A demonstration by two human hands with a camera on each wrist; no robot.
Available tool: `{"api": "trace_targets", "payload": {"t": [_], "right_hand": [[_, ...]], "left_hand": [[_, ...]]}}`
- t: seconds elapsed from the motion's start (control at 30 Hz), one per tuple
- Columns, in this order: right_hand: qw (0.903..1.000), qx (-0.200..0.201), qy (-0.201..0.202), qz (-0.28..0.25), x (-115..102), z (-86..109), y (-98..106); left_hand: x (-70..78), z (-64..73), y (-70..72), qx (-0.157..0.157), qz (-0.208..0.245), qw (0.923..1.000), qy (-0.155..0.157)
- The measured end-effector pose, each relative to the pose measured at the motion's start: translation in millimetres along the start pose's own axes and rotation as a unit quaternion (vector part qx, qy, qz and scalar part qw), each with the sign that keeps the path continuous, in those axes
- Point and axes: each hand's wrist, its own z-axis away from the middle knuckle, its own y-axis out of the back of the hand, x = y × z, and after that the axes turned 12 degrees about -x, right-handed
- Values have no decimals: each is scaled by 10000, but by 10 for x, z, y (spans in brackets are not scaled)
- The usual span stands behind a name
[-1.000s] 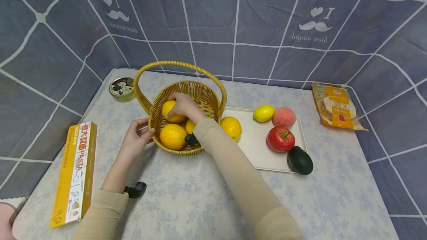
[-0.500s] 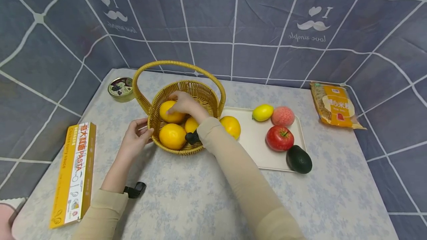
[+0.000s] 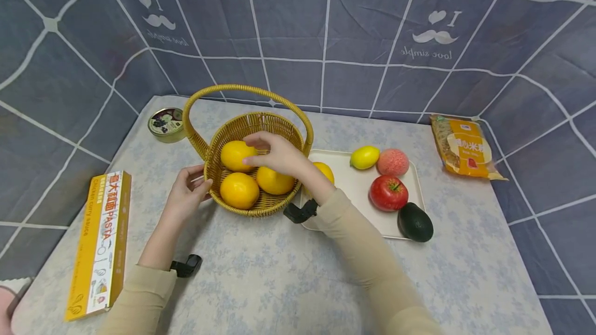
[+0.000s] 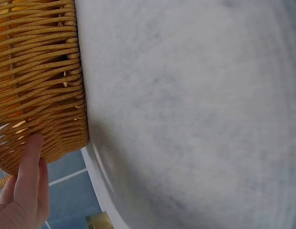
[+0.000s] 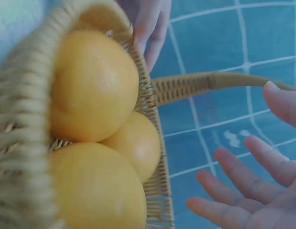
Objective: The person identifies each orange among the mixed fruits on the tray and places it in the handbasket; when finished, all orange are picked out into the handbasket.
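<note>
A wicker basket (image 3: 298, 141) with a tall arched handle holds three oranges: one at the back (image 3: 236, 156), one in front (image 3: 239, 191) and one at the right (image 3: 273, 181). My left hand (image 3: 183, 195) rests against the basket's left side from outside, its fingers (image 4: 29, 160) lying fairly straight on the weave. Over the basket, my right hand (image 3: 284, 156) is apart from the fruit with its fingers loosely spread, as the right wrist view shows. Another orange (image 3: 324, 170), partly hidden by my right wrist, sits on the white tray (image 3: 346, 198).
On the tray's right side are a lemon (image 3: 365, 157), a pink peach-like fruit (image 3: 393, 162), a red apple (image 3: 388, 193) and an avocado (image 3: 415, 222). A round tin (image 3: 166, 125) stands behind left, a pasta box (image 3: 99, 244) lies front left, and a noodle bag (image 3: 465, 148) lies far right.
My right hand has let go of the back orange in the basket and drawn up and to the right. My left hand has stayed at the basket's side.
</note>
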Motion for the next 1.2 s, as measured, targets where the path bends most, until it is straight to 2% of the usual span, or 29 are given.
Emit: {"api": "trace_targets", "payload": {"t": [0.1, 0.2, 0.4, 0.57, 0.67, 0.9, 1.2], "right_hand": [[9990, 110, 324, -285, 78, 244, -8], [9966, 269, 478, -607, 190, 467, 1], [9905, 862, 431, -980, 431, 844, 44], [9812, 1376, 329, -1314, 650, 1064, 76], [9777, 1600, 199, -1348, 767, 1136, 95], [9757, 1862, -431, -1070, 956, 1201, 117], [9753, 1826, -777, -975, 1118, 1146, 103]], "left_hand": [[-3, -2, 3, -5, 7, 10000, -34], [-4, -4, 6, -10, 5, 10000, -60], [-13, 0, 9, 21, 7, 10000, -69], [-14, 0, 2, 48, -51, 10000, -46], [-8, -1, -4, 46, -60, 10000, -50], [-3, -5, -7, -10, -67, 9999, -74], [-2, 1, -2, 17, -156, 9998, -118]]}}
